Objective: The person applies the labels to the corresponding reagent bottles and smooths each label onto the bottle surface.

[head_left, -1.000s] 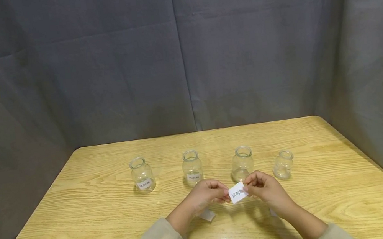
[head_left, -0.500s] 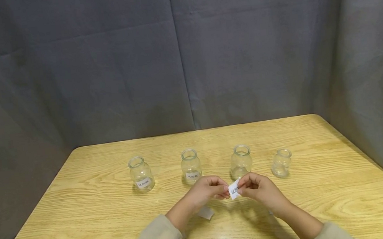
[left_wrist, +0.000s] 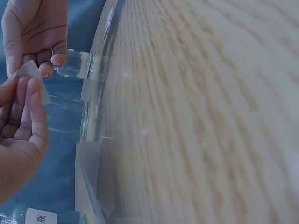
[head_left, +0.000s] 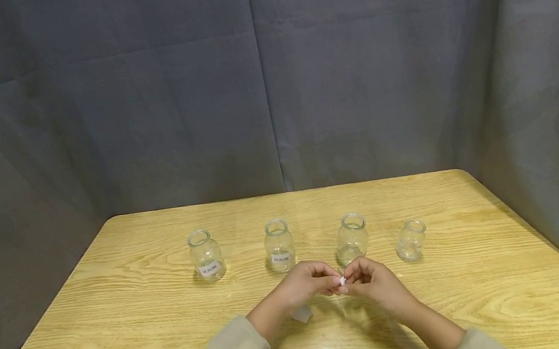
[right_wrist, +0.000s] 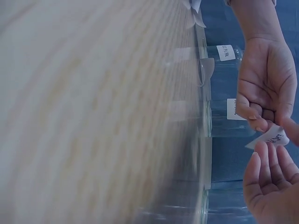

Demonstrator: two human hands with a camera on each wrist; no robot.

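A small white paper label (right_wrist: 272, 137) with handwritten characters is pinched between both hands above the table; mostly the fingers cover it in the head view. My left hand (head_left: 306, 284) grips one side with thumb and fingers. From the other side my right hand (head_left: 377, 287) pinches it, the fingertips of both hands nearly meeting. Just behind the hands stands a glass jar (head_left: 352, 238) with no label visible on it. Farther left, two glass jars, one at the far left (head_left: 206, 253) and one nearer (head_left: 279, 244), bear similar white labels.
A smaller glass jar (head_left: 411, 240) stands at the right end of the row. A piece of white paper (head_left: 302, 314) lies on the wooden table (head_left: 122, 324) beneath the left wrist. Dark grey cloth (head_left: 178, 122) hangs behind and beside the table.
The label has turned between the fingers, from showing its written face to being nearly hidden. Both hands have drawn closer together, the right one moving slightly left.
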